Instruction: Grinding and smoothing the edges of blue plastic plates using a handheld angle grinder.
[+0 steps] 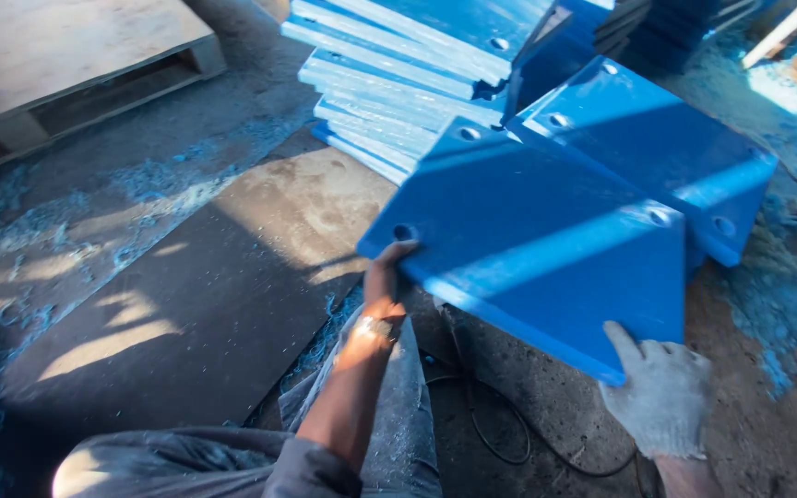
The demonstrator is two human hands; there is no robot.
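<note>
- Dusty concrete floor (546, 406), littered with blue shavings, fills the view; a dark flat sheet (196, 304) lies on it toward 9 o'clock, and a wooden pallet (57, 65) sits at 10 o'clock.
- Held tilted at the middle of the scene is a blue panel (546, 240) with round holes near its corners.
- The left hand (385, 272), bare with a watch on the wrist, is closed on the panel's corner at 9 o'clock, fingers curled under the edge beside a hole.
- The right hand (661, 392), in a pale work glove, grips the lower edge at 5 o'clock, thumb on top and the other fingers out of sight beneath.
- A second blue panel (657, 148) lies just behind the held one at 1 o'clock, partly overlapped by it; a stack of blue boards (389, 92) rises at 12 o'clock.
- By my judgement the panel is lifted clear of the floor and in mid-carry, not set down anywhere; several panels lie loose or stacked around it.
- Hidden: the panel's underside, and whether its far edge rests on the second panel, cannot be told.
- A thin black cable (495, 433) loops on the floor at 6 o'clock, its ends cut off.
- Deep shadow and glare blur the pile's top at 1 o'clock, where separate pieces are hard to tell apart.
</note>
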